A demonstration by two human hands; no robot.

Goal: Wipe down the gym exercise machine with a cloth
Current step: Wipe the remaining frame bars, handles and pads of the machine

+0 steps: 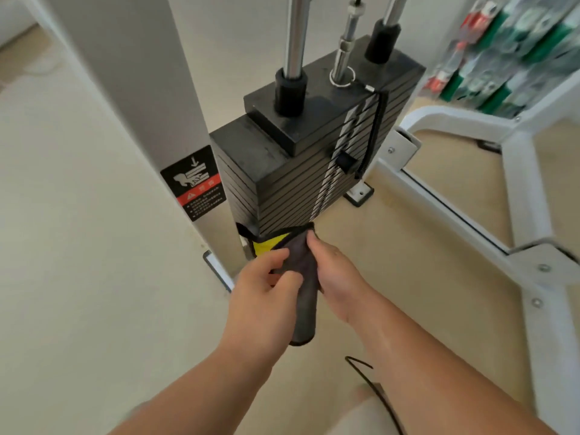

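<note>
Pale beige floor (78, 246) lies under everything. Your cloth (306, 309), grey with a yellow face, hangs at centre frame, its top edge at the foot of the black weight stack (282, 189) at 12 o'clock. Your left hand (260, 290) pinches one fold; your right hand (335, 271) curls round the other edge. Fingers straying into the plate gaps could get nipped, as the warning sticker (196, 183) at 10 o'clock cautions. Whether cloth touches stack is unclear; shelves at 2 o'clock are blurred.
</note>
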